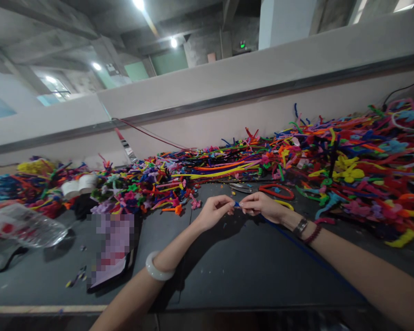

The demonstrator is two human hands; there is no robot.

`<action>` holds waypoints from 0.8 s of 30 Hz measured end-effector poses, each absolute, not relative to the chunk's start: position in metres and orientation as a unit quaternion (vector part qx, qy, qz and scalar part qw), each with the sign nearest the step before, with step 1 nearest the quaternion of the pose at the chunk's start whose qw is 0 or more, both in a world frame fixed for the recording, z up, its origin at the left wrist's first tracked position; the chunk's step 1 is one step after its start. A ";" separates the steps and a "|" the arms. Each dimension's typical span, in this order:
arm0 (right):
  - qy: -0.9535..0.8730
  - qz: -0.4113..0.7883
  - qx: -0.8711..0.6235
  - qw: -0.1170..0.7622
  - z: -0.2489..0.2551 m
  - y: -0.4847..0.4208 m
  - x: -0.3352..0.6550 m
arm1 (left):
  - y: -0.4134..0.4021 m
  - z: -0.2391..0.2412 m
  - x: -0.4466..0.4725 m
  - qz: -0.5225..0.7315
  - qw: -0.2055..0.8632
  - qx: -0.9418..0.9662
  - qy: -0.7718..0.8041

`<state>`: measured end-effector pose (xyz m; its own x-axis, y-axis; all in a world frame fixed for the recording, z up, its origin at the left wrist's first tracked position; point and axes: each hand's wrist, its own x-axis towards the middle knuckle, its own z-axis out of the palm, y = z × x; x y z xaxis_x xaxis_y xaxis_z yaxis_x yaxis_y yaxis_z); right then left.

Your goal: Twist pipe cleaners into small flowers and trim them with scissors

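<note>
Over the middle of the dark table, my left hand [216, 210] and my right hand [260, 205] meet, fingertips almost touching. Both pinch a blue pipe cleaner [237, 204] between them. Its long tail runs from under the right hand, below the right forearm, toward the table's front edge. What shape the pinched end has is too small to make out. Just beyond the hands lie scissors with red handles [277, 191], their blades pointing left. A yellow piece [283, 204] shows beside the right hand.
A long heap of colourful pipe cleaners [224, 170] runs along the low wall [200, 122]. Yellow pipe-cleaner flowers [347, 169] lie at right. To the left are a clear plastic bottle [37, 232], white rolls [79, 185] and a blurred-out phone-like device [114, 250]. The table's front edge [48, 309] is close.
</note>
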<state>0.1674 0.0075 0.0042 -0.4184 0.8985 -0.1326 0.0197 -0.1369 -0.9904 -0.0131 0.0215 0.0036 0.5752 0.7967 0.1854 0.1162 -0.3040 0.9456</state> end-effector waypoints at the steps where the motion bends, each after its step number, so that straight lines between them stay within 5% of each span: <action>1: -0.553 0.640 -0.405 0.348 0.004 0.008 0.167 | 0.022 0.003 -0.013 0.342 0.501 0.731 0.312; 17: -0.570 0.615 -0.421 0.345 0.001 0.008 0.166 | 0.024 -0.002 -0.013 0.336 0.495 0.739 0.311; 24: -0.607 0.566 -0.432 0.352 0.003 0.008 0.167 | 0.021 0.001 -0.014 0.370 0.360 0.803 0.298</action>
<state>0.1669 0.0080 0.0029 -0.3781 0.9236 -0.0624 0.1256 -0.0156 -0.9920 -0.0144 0.0209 0.0006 0.5483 0.7454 0.3792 0.2122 -0.5626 0.7990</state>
